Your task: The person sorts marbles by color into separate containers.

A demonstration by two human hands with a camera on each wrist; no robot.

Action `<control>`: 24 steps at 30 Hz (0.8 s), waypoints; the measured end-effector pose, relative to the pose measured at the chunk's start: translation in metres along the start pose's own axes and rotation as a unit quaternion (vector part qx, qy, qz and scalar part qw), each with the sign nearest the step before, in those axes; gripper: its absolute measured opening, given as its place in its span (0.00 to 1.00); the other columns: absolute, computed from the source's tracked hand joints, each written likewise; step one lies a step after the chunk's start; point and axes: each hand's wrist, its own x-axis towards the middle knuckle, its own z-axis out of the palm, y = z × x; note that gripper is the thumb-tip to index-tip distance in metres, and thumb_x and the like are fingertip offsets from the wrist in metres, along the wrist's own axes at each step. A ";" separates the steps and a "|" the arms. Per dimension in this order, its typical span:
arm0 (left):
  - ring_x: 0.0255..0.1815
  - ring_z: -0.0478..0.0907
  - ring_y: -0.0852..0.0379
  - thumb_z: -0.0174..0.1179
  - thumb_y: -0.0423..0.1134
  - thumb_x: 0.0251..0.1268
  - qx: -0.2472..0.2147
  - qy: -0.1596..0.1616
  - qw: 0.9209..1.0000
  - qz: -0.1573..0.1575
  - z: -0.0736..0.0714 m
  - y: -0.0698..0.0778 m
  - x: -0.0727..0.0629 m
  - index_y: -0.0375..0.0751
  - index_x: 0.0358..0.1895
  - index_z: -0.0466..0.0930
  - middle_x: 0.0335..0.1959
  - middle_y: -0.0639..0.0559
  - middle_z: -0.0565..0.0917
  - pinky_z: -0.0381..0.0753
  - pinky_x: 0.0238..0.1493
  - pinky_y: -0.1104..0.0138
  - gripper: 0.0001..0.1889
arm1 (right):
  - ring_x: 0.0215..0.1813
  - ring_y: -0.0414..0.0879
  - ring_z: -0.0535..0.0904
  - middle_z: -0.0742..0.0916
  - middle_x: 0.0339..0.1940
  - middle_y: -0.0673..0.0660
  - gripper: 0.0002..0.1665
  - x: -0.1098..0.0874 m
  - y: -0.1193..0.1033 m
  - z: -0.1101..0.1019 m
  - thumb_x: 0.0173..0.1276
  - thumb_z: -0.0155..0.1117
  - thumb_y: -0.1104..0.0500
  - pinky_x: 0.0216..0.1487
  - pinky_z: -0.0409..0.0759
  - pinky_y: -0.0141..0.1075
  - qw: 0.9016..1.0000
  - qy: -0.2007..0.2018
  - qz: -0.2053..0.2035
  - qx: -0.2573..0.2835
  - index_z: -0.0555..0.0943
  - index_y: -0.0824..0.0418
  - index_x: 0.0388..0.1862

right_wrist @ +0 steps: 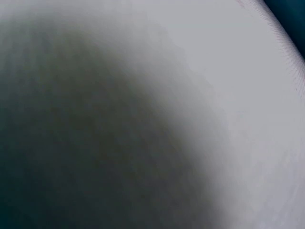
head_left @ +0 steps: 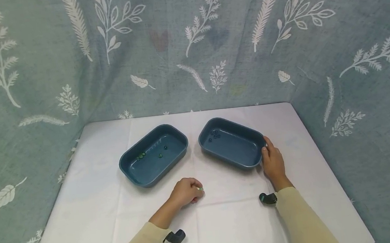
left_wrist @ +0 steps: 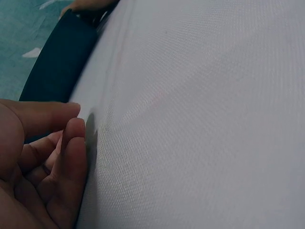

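Note:
In the head view my left hand (head_left: 185, 191) is low over the white table, in front of the two trays. Its thumb and fingertips pinch a small green marble (head_left: 201, 189); in the left wrist view the marble (left_wrist: 89, 126) is mostly hidden behind the fingertips. My right hand (head_left: 273, 161) grips the near right end of the right blue tray (head_left: 238, 148) at its rim. Several dark bluish marbles (head_left: 215, 135) lie in that tray's far left corner. The left blue tray (head_left: 147, 178) holds several green marbles (head_left: 141, 156), mostly toward its left side.
A white cloth (head_left: 227, 229) covers the table, with faint fold lines. Leaf-patterned grey-green curtain (head_left: 176, 80) hangs behind the table and along both sides. Dark wrist cameras (head_left: 176, 237) stick out from both sleeves. The right wrist view shows mostly blurred cloth and shadow.

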 end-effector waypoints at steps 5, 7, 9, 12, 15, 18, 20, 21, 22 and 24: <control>0.16 0.78 0.57 0.67 0.38 0.59 -0.004 0.002 1.000 0.008 -0.001 0.001 0.000 0.43 0.34 0.83 0.17 0.51 0.80 0.80 0.20 0.65 0.04 | 0.56 0.62 0.73 0.79 0.60 0.65 0.29 0.000 -0.003 -0.001 0.80 0.38 0.47 0.59 0.69 0.61 1.000 0.005 0.004 -0.002 0.59 0.47 0.77; 0.17 0.79 0.56 0.66 0.38 0.61 -0.013 -0.002 1.000 0.004 -0.002 0.000 0.000 0.42 0.35 0.83 0.18 0.50 0.80 0.81 0.19 0.66 0.04 | 0.56 0.62 0.73 0.79 0.60 0.65 0.29 -0.001 -0.003 -0.001 0.80 0.38 0.47 0.59 0.69 0.60 1.000 0.002 0.007 -0.004 0.59 0.46 0.77; 0.18 0.80 0.55 0.65 0.37 0.62 -0.026 -0.006 1.000 -0.003 -0.002 -0.001 0.000 0.41 0.36 0.82 0.21 0.49 0.80 0.82 0.20 0.66 0.05 | 0.56 0.62 0.73 0.79 0.60 0.65 0.29 -0.001 -0.003 -0.001 0.80 0.38 0.47 0.59 0.69 0.60 1.000 -0.001 0.009 -0.005 0.58 0.46 0.77; 0.20 0.81 0.54 0.64 0.36 0.63 -0.057 -0.014 0.998 -0.018 -0.002 -0.003 0.001 0.38 0.38 0.82 0.24 0.48 0.81 0.83 0.21 0.66 0.05 | 0.56 0.62 0.73 0.79 0.59 0.65 0.29 -0.001 -0.003 0.000 0.81 0.37 0.47 0.59 0.69 0.60 1.000 -0.004 0.008 -0.005 0.58 0.46 0.77; 0.22 0.80 0.54 0.63 0.34 0.63 -0.086 -0.019 0.996 -0.030 -0.002 -0.003 0.002 0.36 0.38 0.82 0.25 0.47 0.81 0.84 0.22 0.65 0.05 | 0.57 0.62 0.73 0.79 0.59 0.65 0.29 -0.002 -0.002 0.001 0.81 0.37 0.47 0.59 0.69 0.61 1.000 -0.002 0.007 -0.007 0.58 0.46 0.78; 0.22 0.80 0.54 0.62 0.34 0.64 -0.102 -0.020 0.994 -0.034 -0.003 -0.003 0.002 0.36 0.38 0.83 0.25 0.46 0.81 0.84 0.23 0.65 0.05 | 0.57 0.62 0.73 0.79 0.61 0.64 0.29 -0.002 -0.001 0.001 0.81 0.37 0.47 0.59 0.69 0.61 1.000 0.001 0.004 -0.010 0.58 0.45 0.78; 0.22 0.80 0.55 0.62 0.35 0.64 -0.106 -0.022 0.994 -0.034 -0.003 -0.003 0.003 0.36 0.37 0.84 0.25 0.46 0.81 0.84 0.23 0.66 0.05 | 0.57 0.62 0.73 0.78 0.61 0.64 0.29 -0.002 -0.001 0.001 0.81 0.37 0.46 0.59 0.69 0.60 1.000 0.003 0.003 -0.012 0.57 0.45 0.78; 0.22 0.80 0.55 0.63 0.35 0.64 -0.109 -0.024 0.993 -0.035 -0.004 -0.003 0.003 0.36 0.37 0.84 0.25 0.46 0.81 0.84 0.23 0.66 0.05 | 0.57 0.62 0.73 0.78 0.61 0.64 0.29 -0.002 -0.001 0.002 0.81 0.37 0.46 0.59 0.69 0.60 1.000 0.003 0.003 -0.012 0.57 0.45 0.78; 0.22 0.80 0.56 0.63 0.35 0.63 -0.111 -0.025 0.993 -0.035 -0.004 -0.003 0.003 0.36 0.37 0.84 0.25 0.46 0.81 0.84 0.23 0.66 0.05 | 0.57 0.62 0.73 0.78 0.61 0.64 0.29 -0.002 -0.001 0.002 0.81 0.37 0.47 0.59 0.69 0.60 1.000 0.003 0.002 -0.010 0.58 0.45 0.78; 0.23 0.80 0.56 0.63 0.35 0.63 -0.118 -0.028 0.992 -0.035 -0.006 -0.003 0.003 0.36 0.37 0.85 0.25 0.47 0.81 0.84 0.24 0.66 0.06 | 0.57 0.62 0.73 0.78 0.61 0.65 0.29 -0.002 -0.001 0.001 0.81 0.38 0.48 0.59 0.69 0.61 1.000 0.001 0.000 -0.007 0.58 0.46 0.78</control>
